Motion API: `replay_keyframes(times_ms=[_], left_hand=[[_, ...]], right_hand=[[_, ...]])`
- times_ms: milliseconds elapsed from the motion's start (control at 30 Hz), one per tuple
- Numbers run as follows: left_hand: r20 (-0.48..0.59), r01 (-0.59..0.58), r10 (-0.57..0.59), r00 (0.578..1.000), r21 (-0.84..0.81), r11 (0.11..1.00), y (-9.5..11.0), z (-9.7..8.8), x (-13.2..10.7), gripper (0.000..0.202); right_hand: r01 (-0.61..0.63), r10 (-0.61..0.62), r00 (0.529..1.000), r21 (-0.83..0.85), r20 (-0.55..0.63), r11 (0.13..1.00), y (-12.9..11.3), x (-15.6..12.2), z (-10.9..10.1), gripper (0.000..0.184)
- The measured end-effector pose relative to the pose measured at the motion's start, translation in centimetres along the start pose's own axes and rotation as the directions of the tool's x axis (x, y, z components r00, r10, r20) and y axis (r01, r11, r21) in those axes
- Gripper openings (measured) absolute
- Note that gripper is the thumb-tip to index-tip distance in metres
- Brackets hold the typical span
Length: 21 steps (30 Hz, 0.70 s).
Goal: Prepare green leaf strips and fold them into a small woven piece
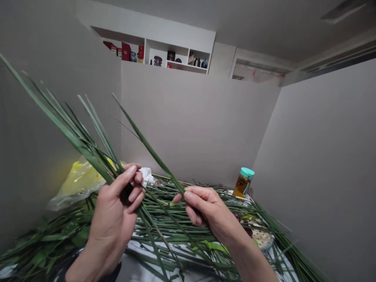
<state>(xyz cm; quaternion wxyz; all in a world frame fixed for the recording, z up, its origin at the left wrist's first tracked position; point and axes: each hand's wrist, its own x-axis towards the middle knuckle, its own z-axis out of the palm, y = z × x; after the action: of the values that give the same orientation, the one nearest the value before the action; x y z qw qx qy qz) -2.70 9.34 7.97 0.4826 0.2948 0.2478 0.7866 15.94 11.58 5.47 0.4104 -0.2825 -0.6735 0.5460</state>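
The left hand (pixel 116 207) grasps a bundle of long green leaf blades (pixel 79 137) at the lower stems, tips fanned up and left, clear of the rest. The right hand (pixel 205 209) pinches a single blade (pixel 149 150) — held apart from the bundle — above a loose heap of blades (pixel 176 207).

Two hands (pixel 113 211) (pixel 210 211), one leaf bundle (pixel 73 133), one blade (pixel 149 150).

Held leaves (pixel 152 156) cross gap, left hand (pixel 113 213) to right hand (pixel 207 209); pile (pixel 188 231) below; jar (pixel 242 183) beyond.
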Motion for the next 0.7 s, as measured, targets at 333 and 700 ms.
replay_keyframes(times_ms=[333,700], left_hand=[[0.044,0.022,-0.025,0.999,0.060,0.998,-0.4,0.0,-0.5,0.024],[0.034,0.057,-0.059,0.998,0.050,0.997,-0.5,0.3,-0.4,0.025]], right_hand=[[-0.106,0.095,0.980,0.059,0.173,0.993,-0.4,-0.9,1.2,0.037],[-0.069,0.062,0.990,0.049,0.130,0.996,-0.8,-1.2,1.6,0.029]])
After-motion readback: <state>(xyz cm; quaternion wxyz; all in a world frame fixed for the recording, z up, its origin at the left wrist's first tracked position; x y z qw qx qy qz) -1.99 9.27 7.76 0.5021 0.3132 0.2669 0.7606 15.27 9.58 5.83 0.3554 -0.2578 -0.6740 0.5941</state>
